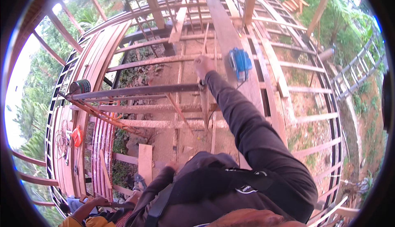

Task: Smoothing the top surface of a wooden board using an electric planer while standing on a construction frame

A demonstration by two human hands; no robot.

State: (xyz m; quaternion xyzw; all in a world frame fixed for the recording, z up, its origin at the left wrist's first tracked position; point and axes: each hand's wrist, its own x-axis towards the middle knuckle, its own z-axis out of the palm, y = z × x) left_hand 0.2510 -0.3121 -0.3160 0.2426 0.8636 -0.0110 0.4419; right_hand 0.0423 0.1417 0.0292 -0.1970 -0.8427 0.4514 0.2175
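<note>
My right hand (204, 65) reaches far forward at the end of a dark sleeve, its fingers curled. It is beside the long plank (220, 26) and over a floor joist (172, 59); whether it grips anything is unclear. Just right of it, a blue electric planer (240, 63) rests on the plank, its cord trailing towards me. Below my right wrist stands a narrow wooden upright (204, 103), at the end of a dark horizontal bar (139, 90). My left hand (172, 165) is low by my body, mostly hidden by sleeve and shirt.
Open joists span sawdust-covered ground. Stacked boards (108, 41) lie left, with a metal tin (80, 87), coiled wire (62, 140) and an orange-red item (77, 136). At lower left, another person's hand (100, 200) holds a handsaw (118, 205). A ladder (358, 68) leans right.
</note>
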